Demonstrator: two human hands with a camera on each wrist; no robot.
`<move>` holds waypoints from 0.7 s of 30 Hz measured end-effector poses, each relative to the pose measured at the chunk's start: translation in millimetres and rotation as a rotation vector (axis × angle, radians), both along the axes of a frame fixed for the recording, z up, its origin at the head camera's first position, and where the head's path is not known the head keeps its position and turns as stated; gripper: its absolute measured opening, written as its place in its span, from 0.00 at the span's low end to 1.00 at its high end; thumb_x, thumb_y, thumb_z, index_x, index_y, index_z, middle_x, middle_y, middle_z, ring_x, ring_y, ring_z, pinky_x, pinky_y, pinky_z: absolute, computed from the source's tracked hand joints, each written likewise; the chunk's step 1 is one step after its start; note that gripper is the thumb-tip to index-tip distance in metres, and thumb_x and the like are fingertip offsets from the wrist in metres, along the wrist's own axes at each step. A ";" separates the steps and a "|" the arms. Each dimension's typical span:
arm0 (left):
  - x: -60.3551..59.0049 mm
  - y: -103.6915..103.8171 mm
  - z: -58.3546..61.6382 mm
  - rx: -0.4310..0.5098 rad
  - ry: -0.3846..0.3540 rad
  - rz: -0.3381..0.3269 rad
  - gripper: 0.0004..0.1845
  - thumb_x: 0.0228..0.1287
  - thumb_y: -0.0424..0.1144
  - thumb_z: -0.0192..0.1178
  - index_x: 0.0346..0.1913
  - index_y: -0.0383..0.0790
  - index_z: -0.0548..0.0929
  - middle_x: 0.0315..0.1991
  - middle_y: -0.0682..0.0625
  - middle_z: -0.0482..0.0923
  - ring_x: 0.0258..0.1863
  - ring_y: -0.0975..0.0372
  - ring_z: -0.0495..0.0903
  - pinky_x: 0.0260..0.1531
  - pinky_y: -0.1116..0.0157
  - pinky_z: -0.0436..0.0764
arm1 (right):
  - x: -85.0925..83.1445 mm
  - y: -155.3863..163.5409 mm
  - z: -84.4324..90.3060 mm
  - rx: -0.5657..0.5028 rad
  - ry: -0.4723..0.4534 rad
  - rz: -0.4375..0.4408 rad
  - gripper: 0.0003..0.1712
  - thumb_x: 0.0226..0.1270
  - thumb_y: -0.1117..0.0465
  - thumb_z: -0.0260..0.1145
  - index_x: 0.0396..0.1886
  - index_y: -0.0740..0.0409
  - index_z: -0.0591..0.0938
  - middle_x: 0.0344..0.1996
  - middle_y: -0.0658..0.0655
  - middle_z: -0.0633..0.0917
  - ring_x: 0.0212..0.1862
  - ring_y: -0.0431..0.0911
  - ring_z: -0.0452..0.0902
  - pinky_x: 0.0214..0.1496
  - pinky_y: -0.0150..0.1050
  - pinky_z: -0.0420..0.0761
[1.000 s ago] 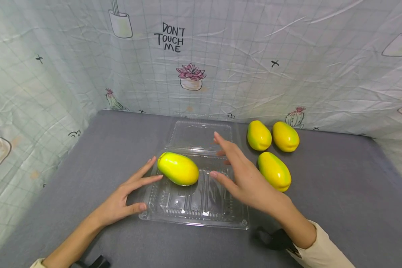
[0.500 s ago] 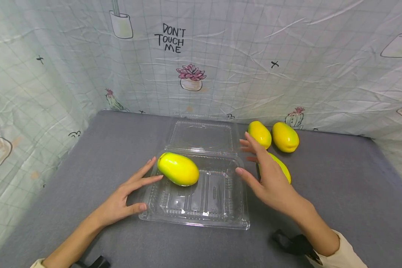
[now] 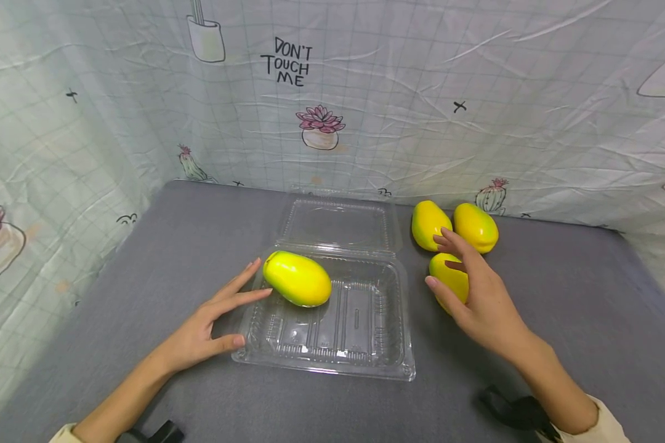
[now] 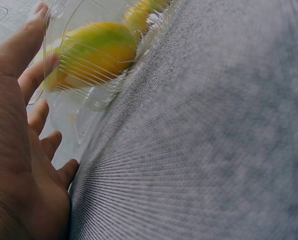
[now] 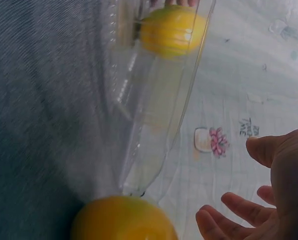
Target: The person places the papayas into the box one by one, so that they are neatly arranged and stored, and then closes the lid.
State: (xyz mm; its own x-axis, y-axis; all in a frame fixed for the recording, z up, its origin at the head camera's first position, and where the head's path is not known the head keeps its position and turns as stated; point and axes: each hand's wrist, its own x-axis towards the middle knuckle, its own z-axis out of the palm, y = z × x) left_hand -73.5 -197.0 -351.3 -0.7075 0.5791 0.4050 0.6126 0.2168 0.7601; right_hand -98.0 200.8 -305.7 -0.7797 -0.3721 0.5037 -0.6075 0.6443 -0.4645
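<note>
A smooth yellow-green fruit (image 3: 297,279), papaya-like or mango-like, lies in the left rear part of a clear plastic clamshell box (image 3: 360,369). My left hand (image 3: 199,335) is at the box's left side, fingers spread and thumb by the front left corner; its fingertips reach close to the fruit. In the left wrist view, the fruit (image 4: 96,52) shows through the box wall. My right hand (image 3: 484,301) hovers with parted fingers over a similar fruit (image 3: 442,277) right of the box, partly hiding it. In the right wrist view, that fruit (image 5: 124,220) sits apart from the hand.
Two more such fruits, one left (image 3: 429,224) and one right (image 3: 476,227), lie at the back right near the printed cloth backdrop (image 3: 377,123). The box's lid (image 3: 338,224) lies folded back flat. Grey cloth (image 3: 310,409) covers the table.
My right hand has moved right, from over the box to over the nearest loose fruit. The left hand and the fruit in the box have stayed put.
</note>
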 end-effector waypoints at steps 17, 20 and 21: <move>-0.8 0.3 1.2 -0.008 0.008 0.003 0.30 0.55 0.43 0.60 0.60 0.33 0.68 0.67 0.34 0.44 0.65 0.40 0.41 0.61 0.54 0.44 | 0.8 40.3 -14.6 0.037 -0.083 -0.139 0.41 0.55 0.63 0.66 0.66 0.51 0.57 0.58 0.57 0.68 0.47 0.55 0.72 0.45 0.49 0.70; -0.7 0.3 1.6 -0.008 0.006 0.004 0.30 0.55 0.43 0.60 0.60 0.34 0.68 0.67 0.34 0.44 0.65 0.41 0.41 0.59 0.48 0.45 | 0.4 44.6 -17.9 0.033 -0.112 -0.150 0.42 0.55 0.62 0.66 0.67 0.48 0.56 0.59 0.57 0.66 0.47 0.57 0.72 0.43 0.51 0.71; -0.6 0.3 1.8 -0.008 0.004 0.004 0.30 0.55 0.43 0.60 0.60 0.34 0.68 0.67 0.34 0.44 0.65 0.41 0.41 0.58 0.47 0.45 | 0.2 45.7 -19.0 0.035 -0.120 -0.151 0.42 0.54 0.61 0.66 0.67 0.48 0.56 0.59 0.57 0.66 0.47 0.57 0.72 0.43 0.52 0.71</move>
State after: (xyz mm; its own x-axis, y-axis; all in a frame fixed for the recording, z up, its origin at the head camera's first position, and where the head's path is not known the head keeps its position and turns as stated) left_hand -74.1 -196.7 -349.5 -0.7080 0.5798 0.4032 0.6150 0.2256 0.7556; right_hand -97.8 246.5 -324.7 -0.8818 -0.2615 0.3924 -0.4440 0.7410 -0.5038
